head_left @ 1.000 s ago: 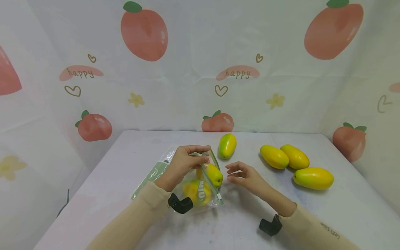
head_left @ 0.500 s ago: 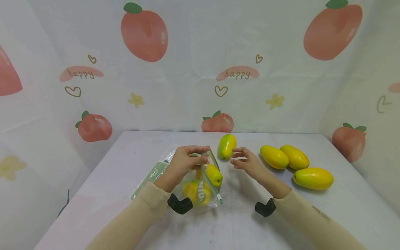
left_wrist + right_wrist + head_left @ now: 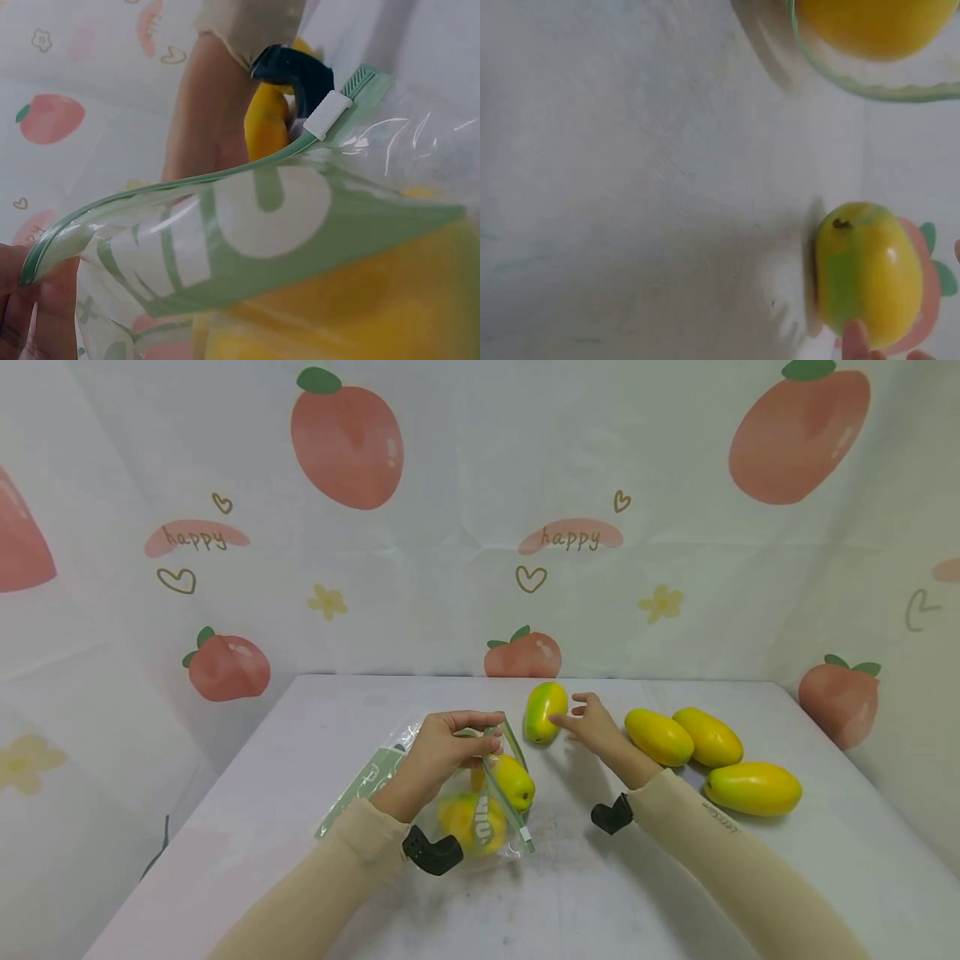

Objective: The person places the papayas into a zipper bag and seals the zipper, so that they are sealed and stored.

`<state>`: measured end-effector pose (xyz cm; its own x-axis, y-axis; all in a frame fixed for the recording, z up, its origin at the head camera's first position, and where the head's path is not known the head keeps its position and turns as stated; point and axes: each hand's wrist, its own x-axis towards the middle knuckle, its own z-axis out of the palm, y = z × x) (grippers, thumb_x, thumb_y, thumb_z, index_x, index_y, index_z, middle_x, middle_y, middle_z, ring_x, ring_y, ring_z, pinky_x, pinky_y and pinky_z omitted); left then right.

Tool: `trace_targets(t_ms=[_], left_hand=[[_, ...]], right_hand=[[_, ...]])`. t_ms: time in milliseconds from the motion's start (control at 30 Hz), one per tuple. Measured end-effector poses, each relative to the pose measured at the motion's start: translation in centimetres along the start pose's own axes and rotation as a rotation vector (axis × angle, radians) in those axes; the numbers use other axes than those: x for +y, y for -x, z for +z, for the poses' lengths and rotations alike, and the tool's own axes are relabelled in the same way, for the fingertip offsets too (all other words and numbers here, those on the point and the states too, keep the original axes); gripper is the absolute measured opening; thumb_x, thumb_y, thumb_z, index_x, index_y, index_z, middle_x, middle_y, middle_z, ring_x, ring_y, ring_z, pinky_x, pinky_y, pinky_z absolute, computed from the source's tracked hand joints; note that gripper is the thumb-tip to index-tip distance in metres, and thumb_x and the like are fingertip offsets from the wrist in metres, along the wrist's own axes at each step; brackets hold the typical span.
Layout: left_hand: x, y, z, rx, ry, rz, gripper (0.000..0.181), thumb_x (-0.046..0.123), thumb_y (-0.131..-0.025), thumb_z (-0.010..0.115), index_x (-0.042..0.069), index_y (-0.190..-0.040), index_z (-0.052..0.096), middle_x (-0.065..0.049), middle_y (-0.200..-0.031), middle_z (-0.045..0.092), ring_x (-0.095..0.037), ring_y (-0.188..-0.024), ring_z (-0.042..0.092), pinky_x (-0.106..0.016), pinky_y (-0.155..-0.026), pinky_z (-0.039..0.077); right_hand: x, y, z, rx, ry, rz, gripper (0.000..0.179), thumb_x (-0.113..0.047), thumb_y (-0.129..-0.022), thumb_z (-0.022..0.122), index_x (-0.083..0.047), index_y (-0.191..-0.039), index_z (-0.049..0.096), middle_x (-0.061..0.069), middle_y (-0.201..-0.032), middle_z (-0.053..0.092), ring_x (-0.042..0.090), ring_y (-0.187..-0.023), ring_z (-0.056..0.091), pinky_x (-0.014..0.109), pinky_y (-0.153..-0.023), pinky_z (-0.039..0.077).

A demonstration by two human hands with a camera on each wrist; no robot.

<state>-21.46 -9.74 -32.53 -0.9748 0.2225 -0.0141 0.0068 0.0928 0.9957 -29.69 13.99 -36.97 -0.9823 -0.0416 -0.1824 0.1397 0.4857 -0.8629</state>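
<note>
Here, the left hand (image 3: 442,750) pinched the edge of a clear bag (image 3: 375,775) containing yellow mangoes (image 3: 513,782). The right hand (image 3: 597,725), fingers loosely parted, gripping nothing, hung beside a green-streaked mango (image 3: 543,712).

"happy" (image 3: 572,537) twice on backdrop (image 3: 450,468); partial lettering (image 3: 277,234) on bag (image 3: 484,817)

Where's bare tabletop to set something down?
Free: the near table between the sleeves, in front of the bag; also from the bag to the table's left edge. Crowded: around the far mango, where the right hand is, and right, where three mangoes bunch.
</note>
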Motion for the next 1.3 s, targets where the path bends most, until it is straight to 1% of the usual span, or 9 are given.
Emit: trace_targets(t_ms=[100, 233, 333, 467, 600, 700, 833, 1133, 1300], left_hand=[[0.0, 0.0, 0.0, 0.002, 0.001, 0.0, 0.036, 0.007, -0.083, 0.074, 0.005, -0.119, 0.069, -0.008, -0.105, 0.069, -0.01, -0.071, 0.063, -0.025, -0.068, 0.057], [0.1, 0.1, 0.1, -0.002, 0.002, -0.002, 0.036, 0.008, -0.084, 0.074, 0.005, -0.12, 0.069, -0.013, -0.109, 0.068, -0.01, -0.072, 0.063, -0.025, -0.069, 0.057], [0.1, 0.1, 0.1, -0.007, -0.002, 0.002, 0.036, 0.008, -0.085, 0.073, 0.004, -0.12, 0.068, -0.018, -0.113, 0.067, -0.01, -0.072, 0.063, -0.025, -0.069, 0.057], [0.0, 0.1, 0.1, -0.011, -0.001, 0.009, 0.036, 0.007, -0.085, 0.072, 0.002, -0.121, 0.067, -0.02, -0.115, 0.066, -0.009, -0.072, 0.063, -0.024, -0.069, 0.057], [0.1, 0.2, 0.1, -0.009, -0.001, -0.001, 0.036, 0.006, -0.085, 0.072, 0.003, -0.121, 0.067, -0.019, -0.115, 0.066, -0.009, -0.072, 0.063, -0.025, -0.069, 0.057], [0.2, 0.2, 0.1, -0.004, -0.004, -0.006, 0.036, 0.005, -0.085, 0.071, 0.004, -0.12, 0.068, -0.014, -0.112, 0.068, -0.009, -0.072, 0.063, -0.025, -0.069, 0.057], [0.2, 0.2, 0.2, -0.001, -0.006, -0.004, 0.035, 0.005, -0.085, 0.072, 0.004, -0.12, 0.069, -0.009, -0.108, 0.069, -0.009, -0.072, 0.064, -0.026, -0.069, 0.058], [0.3, 0.2, 0.2, -0.007, -0.005, -0.006, 0.036, 0.005, -0.085, 0.071, 0.003, -0.121, 0.067, -0.017, -0.116, 0.067, -0.009, -0.071, 0.064, -0.025, -0.069, 0.057], [0.2, 0.2, 0.2, 0.002, -0.011, -0.012, 0.036, 0.005, -0.085, 0.071, 0.003, -0.121, 0.068, -0.011, -0.111, 0.069, -0.009, -0.072, 0.064, -0.025, -0.069, 0.057]], right_hand=[[-0.1, -0.6, 0.3, 0.01, 0.027, 0.031, 0.078, -0.028, -0.094, 0.063, 0.004, -0.149, 0.018, 0.031, -0.146, 0.033, 0.038, -0.12, 0.053, 0.044, -0.104, 0.046], [-0.3, -1.3, 0.9, 0.025, 0.059, 0.066, 0.082, -0.032, -0.093, 0.063, 0.003, -0.15, 0.015, 0.03, -0.146, 0.033, 0.038, -0.115, 0.056, 0.045, -0.106, 0.043], [-0.3, -1.8, 1.3, 0.027, 0.086, 0.097, 0.084, -0.034, -0.093, 0.062, 0.002, -0.15, 0.013, 0.028, -0.147, 0.033, 0.036, -0.114, 0.054, 0.045, -0.108, 0.042], [-0.2, -2.4, 1.9, 0.026, 0.097, 0.122, 0.085, -0.034, -0.092, 0.063, 0.0, -0.151, 0.012, 0.026, -0.148, 0.032, 0.034, -0.118, 0.049, 0.046, -0.11, 0.04], [-0.2, -2.7, 2.2, 0.035, 0.114, 0.099, 0.086, -0.034, -0.091, 0.064, -0.001, -0.151, 0.012, 0.027, -0.149, 0.031, 0.036, -0.126, 0.043, 0.048, -0.113, 0.035], [-0.2, -2.9, 2.5, 0.045, 0.135, 0.07, 0.087, -0.034, -0.09, 0.064, -0.002, -0.152, 0.013, 0.028, -0.149, 0.03, 0.038, -0.13, 0.04, 0.049, -0.114, 0.032], [-0.1, -3.2, 2.7, 0.047, 0.146, 0.058, 0.086, -0.034, -0.09, 0.065, -0.004, -0.152, 0.014, 0.028, -0.148, 0.032, 0.038, -0.13, 0.04, 0.05, -0.113, 0.033], [-0.4, -3.2, 2.6, 0.034, 0.173, 0.069, 0.084, -0.032, -0.09, 0.066, -0.006, -0.152, 0.015, 0.026, -0.149, 0.033, 0.038, -0.13, 0.041, 0.05, -0.113, 0.034], [-0.4, -3.1, 2.5, 0.026, 0.181, 0.06, 0.083, -0.03, -0.09, 0.066, -0.005, -0.152, 0.016, 0.026, -0.149, 0.033, 0.038, -0.13, 0.041, 0.049, -0.112, 0.036]])
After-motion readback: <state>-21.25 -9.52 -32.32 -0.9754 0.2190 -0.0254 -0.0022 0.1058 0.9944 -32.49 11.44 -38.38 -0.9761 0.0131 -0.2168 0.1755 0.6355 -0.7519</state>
